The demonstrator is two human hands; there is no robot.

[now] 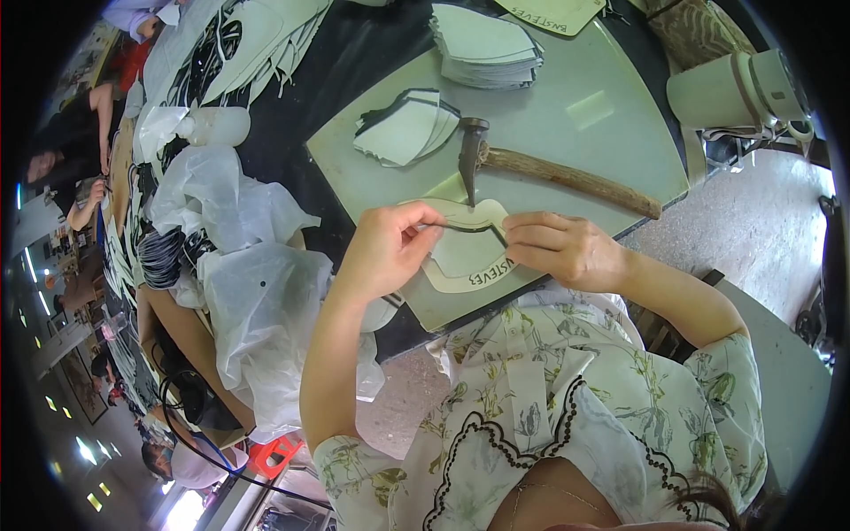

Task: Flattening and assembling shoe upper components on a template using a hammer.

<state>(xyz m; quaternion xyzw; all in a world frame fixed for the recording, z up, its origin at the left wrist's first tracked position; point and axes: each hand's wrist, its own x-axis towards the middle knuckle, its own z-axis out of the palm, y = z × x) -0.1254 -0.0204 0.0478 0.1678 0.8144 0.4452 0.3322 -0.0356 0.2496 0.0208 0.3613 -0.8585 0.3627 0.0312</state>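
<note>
My left hand [390, 250] pinches the upper left edge of a pale, flat cut piece [465, 253] with a dark border. The fingertips of my right hand [567, 251] are closed on its right corner. Under the piece lies a cream card template [445, 283] with a curved outline and handwritten marks, close to the board's near edge. Just beyond my hands rests a hammer [567, 180], its metal head pointing toward the template and its wooden handle running right. My fingers hide parts of the piece's edge.
A greenish board [611, 150] covers the black table. On it are a small pile of cut pieces [403, 130] and a taller stack [485, 53]. Plastic bags [266, 301] and a cardboard box [190, 350] sit left. A cream canister [717, 91] stands far right. Other people work at far left.
</note>
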